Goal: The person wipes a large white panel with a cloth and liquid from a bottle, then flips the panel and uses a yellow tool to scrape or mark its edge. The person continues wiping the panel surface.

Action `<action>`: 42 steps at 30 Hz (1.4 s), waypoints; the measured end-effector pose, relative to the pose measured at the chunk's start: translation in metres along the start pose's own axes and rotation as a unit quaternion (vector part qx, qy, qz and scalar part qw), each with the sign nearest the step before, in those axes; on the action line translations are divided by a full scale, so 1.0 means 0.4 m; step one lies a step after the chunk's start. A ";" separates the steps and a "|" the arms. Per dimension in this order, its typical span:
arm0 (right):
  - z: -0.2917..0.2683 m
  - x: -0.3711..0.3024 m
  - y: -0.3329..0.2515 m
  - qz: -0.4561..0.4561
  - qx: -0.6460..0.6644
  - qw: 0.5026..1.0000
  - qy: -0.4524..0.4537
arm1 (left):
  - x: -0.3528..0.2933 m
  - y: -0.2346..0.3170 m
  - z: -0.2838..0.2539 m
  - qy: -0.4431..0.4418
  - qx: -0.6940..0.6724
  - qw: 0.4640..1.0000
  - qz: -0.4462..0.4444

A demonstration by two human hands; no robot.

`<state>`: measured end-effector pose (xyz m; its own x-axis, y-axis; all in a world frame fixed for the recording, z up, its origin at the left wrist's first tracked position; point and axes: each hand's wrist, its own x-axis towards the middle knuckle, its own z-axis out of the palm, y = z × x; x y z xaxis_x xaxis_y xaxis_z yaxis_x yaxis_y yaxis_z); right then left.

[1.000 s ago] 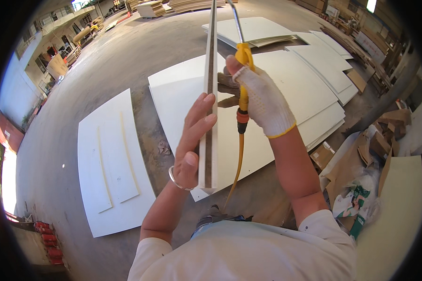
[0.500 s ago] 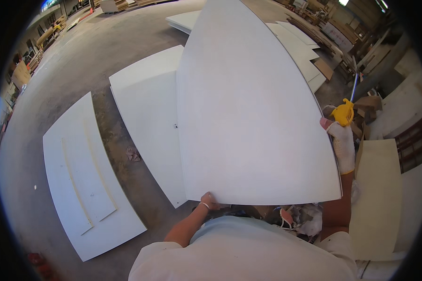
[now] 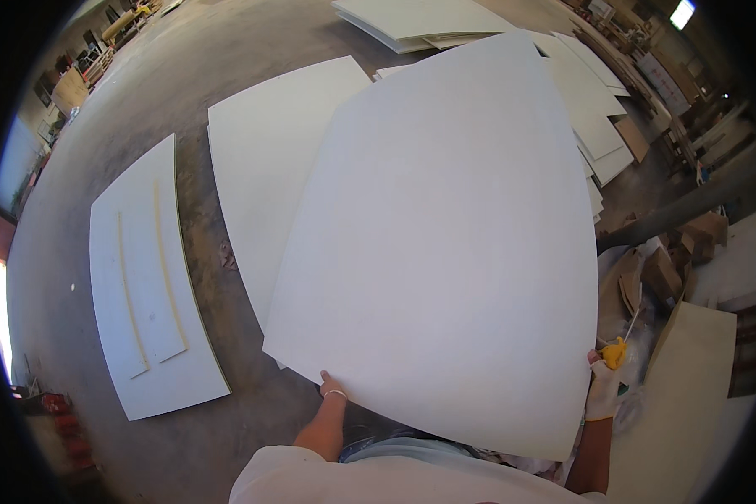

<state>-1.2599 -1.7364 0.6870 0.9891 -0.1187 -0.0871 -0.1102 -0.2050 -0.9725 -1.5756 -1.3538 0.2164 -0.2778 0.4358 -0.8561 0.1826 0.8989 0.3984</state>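
Observation:
A large white panel [image 3: 445,235] fills the middle, tilted and lying partly over another white panel [image 3: 277,143]. My left hand [image 3: 333,386] grips its near edge toward the left, thumb on top and the other fingers hidden underneath. At the right edge, near the closest corner, my right hand [image 3: 601,390] is closed in a pale work glove with its thumb bare. That hand also holds a yellow-handled tool [image 3: 615,354] with a thin metal rod pointing away; its exact kind I cannot make out.
A separate white panel [image 3: 147,294] with two yellowish strips lies on the floor at left. More white panels [image 3: 428,21] are stacked at the back. On the right are cardboard pieces [image 3: 659,273], a dark beam [image 3: 689,214] and a pale leaning board [image 3: 680,386].
The large panel has swung left and lowered at its far end, now covering more of the panel beneath. My left hand moved left; my right hand came down nearer with the yellow-handled tool.

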 end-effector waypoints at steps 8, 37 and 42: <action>-0.108 0.149 0.378 0.142 -0.188 0.972 0.018 | 0.022 0.008 -0.022 0.080 0.040 0.993 0.076; 0.393 -0.065 1.249 0.274 -0.223 0.935 -0.004 | 0.778 0.282 -0.003 0.170 0.115 0.962 0.179; 0.553 -0.096 1.395 0.309 -0.183 0.932 0.039 | 0.954 0.335 -0.011 0.113 0.055 0.971 0.204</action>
<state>-1.3379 -1.6314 0.1000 0.7170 -0.3914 -0.5768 -0.6970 -0.3904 -0.6015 -1.6614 -1.0668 -0.0553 -0.3586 0.7645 -0.5357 0.4161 0.6446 0.6414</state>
